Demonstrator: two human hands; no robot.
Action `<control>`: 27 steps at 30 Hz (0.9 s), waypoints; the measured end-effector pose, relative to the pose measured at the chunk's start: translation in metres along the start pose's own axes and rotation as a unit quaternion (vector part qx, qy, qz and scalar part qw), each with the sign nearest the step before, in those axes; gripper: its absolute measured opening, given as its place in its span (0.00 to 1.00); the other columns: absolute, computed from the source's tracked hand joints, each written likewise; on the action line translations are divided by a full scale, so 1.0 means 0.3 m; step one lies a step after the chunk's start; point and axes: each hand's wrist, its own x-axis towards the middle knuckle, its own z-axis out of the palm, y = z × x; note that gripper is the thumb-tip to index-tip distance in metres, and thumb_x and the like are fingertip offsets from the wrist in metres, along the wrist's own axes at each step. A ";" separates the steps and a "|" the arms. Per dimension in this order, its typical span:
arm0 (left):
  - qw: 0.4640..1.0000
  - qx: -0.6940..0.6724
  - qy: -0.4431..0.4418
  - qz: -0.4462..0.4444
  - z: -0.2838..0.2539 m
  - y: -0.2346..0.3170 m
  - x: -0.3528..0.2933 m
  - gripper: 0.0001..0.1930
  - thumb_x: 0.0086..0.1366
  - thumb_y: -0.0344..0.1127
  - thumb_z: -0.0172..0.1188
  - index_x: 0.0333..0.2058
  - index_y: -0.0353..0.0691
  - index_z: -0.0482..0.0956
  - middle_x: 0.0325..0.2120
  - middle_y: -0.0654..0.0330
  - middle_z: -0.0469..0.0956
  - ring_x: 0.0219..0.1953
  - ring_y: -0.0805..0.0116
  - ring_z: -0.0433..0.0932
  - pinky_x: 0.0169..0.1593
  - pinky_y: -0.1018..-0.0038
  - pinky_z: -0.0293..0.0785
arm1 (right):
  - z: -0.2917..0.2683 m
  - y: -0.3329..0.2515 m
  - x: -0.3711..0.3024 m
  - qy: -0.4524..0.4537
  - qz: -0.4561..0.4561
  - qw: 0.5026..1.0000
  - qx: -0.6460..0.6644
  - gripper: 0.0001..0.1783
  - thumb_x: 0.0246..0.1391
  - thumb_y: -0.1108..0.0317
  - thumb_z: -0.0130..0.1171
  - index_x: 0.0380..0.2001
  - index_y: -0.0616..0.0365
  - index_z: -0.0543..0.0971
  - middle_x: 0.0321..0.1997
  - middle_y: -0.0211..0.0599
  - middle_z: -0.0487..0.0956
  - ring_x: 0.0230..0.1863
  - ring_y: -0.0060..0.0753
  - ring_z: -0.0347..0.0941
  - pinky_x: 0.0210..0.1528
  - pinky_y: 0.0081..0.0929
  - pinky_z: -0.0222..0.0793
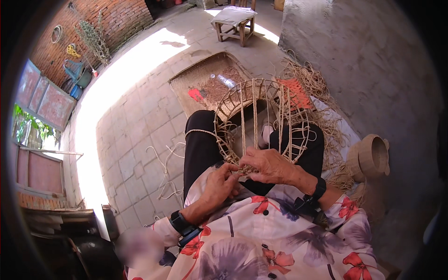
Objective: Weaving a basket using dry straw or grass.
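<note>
A round openwork basket frame point(227, 99) rests across my lap between my knees, with several taut cords point(255, 112) strung lengthwise over its opening. At its near rim is a small patch of tightly worked tan cord point(247, 170). My left hand point(219, 185) pinches the left end of this patch, thumb and forefinger together. From the right, my right hand point(269, 165) bends over the same patch, its fingers closed on the cord; the fingertips are partly hidden. One loose strand point(200, 131) runs from the frame's left side over my left thigh.
Beyond the frame lies a flat woven tray point(198, 66) holding brown bits, a red item and a clear bottle point(227, 81). Heaped cord point(308, 77) and an orange-red mat point(295, 93) lie along the wall point(364, 60). Round tan containers point(368, 156) stand right; a stool point(233, 18) stands far ahead.
</note>
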 end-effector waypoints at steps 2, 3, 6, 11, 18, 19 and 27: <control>1.000 0.005 0.002 -0.002 -0.005 0.006 -0.002 0.12 0.69 0.31 0.52 0.48 0.33 0.73 0.24 0.62 0.76 0.22 0.76 0.77 0.22 0.79 0.74 | 0.013 -0.004 0.009 0.001 0.006 1.000 -0.014 0.15 0.46 0.66 0.65 0.40 0.51 0.76 0.39 0.40 0.72 0.40 0.52 0.75 0.40 0.46 0.72; 1.000 -0.004 -0.001 0.000 -0.008 0.007 -0.001 0.12 0.69 0.31 0.52 0.48 0.33 0.73 0.24 0.63 0.76 0.22 0.76 0.77 0.23 0.79 0.74 | 0.017 -0.003 0.013 0.003 0.006 1.000 -0.017 0.15 0.46 0.67 0.65 0.40 0.51 0.76 0.39 0.40 0.72 0.40 0.52 0.75 0.40 0.46 0.72; 0.999 -0.042 -0.017 -0.030 -0.022 0.003 0.009 0.13 0.68 0.31 0.52 0.49 0.34 0.74 0.24 0.64 0.76 0.22 0.77 0.76 0.23 0.80 0.73 | 0.026 0.002 0.022 0.007 0.002 1.000 -0.020 0.15 0.46 0.68 0.64 0.39 0.50 0.76 0.38 0.40 0.72 0.39 0.52 0.75 0.39 0.45 0.72; 0.987 -0.131 -0.060 -0.074 -0.053 0.023 0.015 0.13 0.67 0.31 0.53 0.48 0.35 0.76 0.25 0.65 0.76 0.23 0.79 0.75 0.24 0.81 0.71 | 0.028 -0.006 0.030 -0.001 0.010 1.000 -0.010 0.14 0.47 0.68 0.63 0.39 0.51 0.75 0.37 0.40 0.74 0.39 0.52 0.76 0.39 0.45 0.72; 0.987 0.137 -0.016 0.085 -0.127 0.124 -0.055 0.10 0.59 0.30 0.59 0.41 0.38 0.80 0.18 0.60 0.76 0.18 0.68 0.75 0.24 0.72 0.70 | 0.097 -0.073 0.031 0.032 0.000 0.999 -0.038 0.11 0.52 0.67 0.62 0.36 0.58 0.74 0.30 0.45 0.78 0.33 0.54 0.77 0.34 0.46 0.73; 0.964 0.218 0.030 0.147 -0.153 0.122 -0.076 0.11 0.57 0.30 0.60 0.40 0.40 0.80 0.16 0.59 0.75 0.17 0.65 0.75 0.24 0.70 0.70 | 0.108 -0.076 0.027 0.007 0.014 0.999 -0.052 0.10 0.53 0.67 0.62 0.35 0.59 0.73 0.29 0.46 0.77 0.32 0.55 0.77 0.34 0.45 0.72; 0.804 0.309 0.494 0.121 -0.976 -0.139 -0.147 0.07 0.65 0.30 0.60 0.41 0.41 0.82 0.16 0.70 0.66 0.20 0.79 0.64 0.25 0.74 0.60 | 0.182 -0.062 0.023 0.015 -0.092 0.995 -0.029 0.07 0.54 0.66 0.60 0.30 0.55 0.72 0.25 0.41 0.76 0.28 0.52 0.77 0.30 0.43 0.73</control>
